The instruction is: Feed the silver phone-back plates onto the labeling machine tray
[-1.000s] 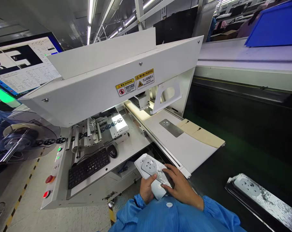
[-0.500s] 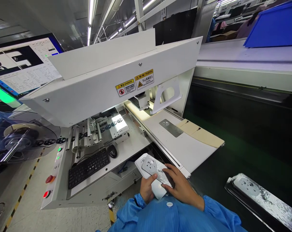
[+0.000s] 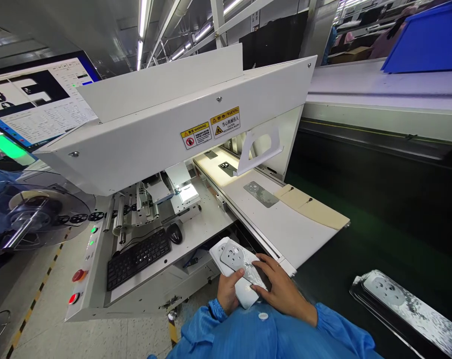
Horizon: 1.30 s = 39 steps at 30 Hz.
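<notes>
Close to my body, my left hand [image 3: 227,292] grips a white phone back cover [image 3: 244,293] or similar pale panel, its thumb pressing on the edge. Over it lies a phone back cover [image 3: 233,255] with round camera holes and a grey patterned lower part. My right hand [image 3: 280,286] clasps that patterned cover from the right side, fingers on its top and edge. Beyond the hands, on the machine's white conveyor belt [image 3: 285,232], lies a flat grey patterned cover [image 3: 261,194]. Farther in, under bright light, sits another cover [image 3: 231,170] with a black ring piece at its camera end.
A white machine hood [image 3: 154,132] spans the belt. Left of it are a feeder with a reel [image 3: 31,214], a keyboard [image 3: 138,259], a mouse [image 3: 174,233] and red buttons [image 3: 78,275]. At right, a stack of patterned covers [image 3: 408,309] rests on a dark surface.
The machine's head has moved left from the belt to the feeder, exposing the lit cover with the black ring. The cover on the belt has shifted slightly inward. Both hands keep their hold.
</notes>
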{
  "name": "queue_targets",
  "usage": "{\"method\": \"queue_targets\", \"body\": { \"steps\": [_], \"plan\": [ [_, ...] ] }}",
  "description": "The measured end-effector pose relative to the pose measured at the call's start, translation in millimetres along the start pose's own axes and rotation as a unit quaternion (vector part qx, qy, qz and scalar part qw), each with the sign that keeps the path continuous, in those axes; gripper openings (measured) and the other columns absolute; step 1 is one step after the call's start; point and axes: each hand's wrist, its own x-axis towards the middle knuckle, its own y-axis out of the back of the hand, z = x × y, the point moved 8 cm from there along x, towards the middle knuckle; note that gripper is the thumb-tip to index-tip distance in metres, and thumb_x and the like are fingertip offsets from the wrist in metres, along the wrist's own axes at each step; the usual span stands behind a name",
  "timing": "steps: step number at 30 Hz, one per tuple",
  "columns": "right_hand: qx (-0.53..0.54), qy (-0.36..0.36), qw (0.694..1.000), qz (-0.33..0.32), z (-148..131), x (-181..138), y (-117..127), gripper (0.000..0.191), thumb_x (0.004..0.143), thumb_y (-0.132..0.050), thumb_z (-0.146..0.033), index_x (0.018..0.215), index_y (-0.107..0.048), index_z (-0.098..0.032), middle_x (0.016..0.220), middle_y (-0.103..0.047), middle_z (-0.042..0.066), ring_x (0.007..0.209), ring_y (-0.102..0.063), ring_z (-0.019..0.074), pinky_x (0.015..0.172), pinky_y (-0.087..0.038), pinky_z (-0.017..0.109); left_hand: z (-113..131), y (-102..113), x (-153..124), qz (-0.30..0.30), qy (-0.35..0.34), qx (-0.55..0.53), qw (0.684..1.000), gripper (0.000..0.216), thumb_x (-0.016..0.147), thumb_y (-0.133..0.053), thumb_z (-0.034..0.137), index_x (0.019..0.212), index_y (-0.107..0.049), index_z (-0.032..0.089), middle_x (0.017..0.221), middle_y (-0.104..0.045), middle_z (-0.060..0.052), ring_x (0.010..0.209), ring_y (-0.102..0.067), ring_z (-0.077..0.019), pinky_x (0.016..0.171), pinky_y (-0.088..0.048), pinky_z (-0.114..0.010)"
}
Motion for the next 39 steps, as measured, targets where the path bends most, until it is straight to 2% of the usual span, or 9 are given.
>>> {"method": "queue_targets", "body": {
  "steps": [18,27,39],
  "plan": [
    [-0.003,-0.004,1.0,0.002,1.2,-0.8,-1.6,0.051,0.083,-0.061,-0.043,0.128,-0.051,-0.021,0.136,-0.043,0.013,0.124,-0.041,0.0321,0.101,-0.041,0.05,0.7,1.2,1.4,-0.012,-0.004,0.003,1.0,0.081,0.044,-0.088,0.035,0.117,-0.06,0.015,0.097,-0.072,-0.013,0.1,-0.065,-0.0357,0.093,-0.046,-0.048],
    [0.001,-0.006,1.0,-0.002,1.5,0.6,-3.6,0.051,0.084,-0.06,-0.045,0.128,-0.051,-0.021,0.137,-0.042,0.013,0.125,-0.041,0.0326,0.1,-0.041,0.051,1.5,3.8,2.7,-0.003,0.0,0.004,1.0,0.084,0.041,-0.089,0.036,0.117,-0.06,0.015,0.097,-0.072,-0.014,0.101,-0.064,-0.0372,0.093,-0.046,-0.049],
    [-0.013,0.003,1.0,0.001,-1.0,0.2,-2.1,0.051,0.084,-0.06,-0.045,0.128,-0.052,-0.02,0.136,-0.043,0.014,0.124,-0.042,0.0325,0.099,-0.044,0.05,1.6,2.2,1.8,-0.018,0.002,-0.007,1.0,0.077,0.044,-0.088,0.035,0.114,-0.062,0.016,0.097,-0.073,-0.014,0.099,-0.065,-0.0354,0.092,-0.047,-0.048]
  ]
}}
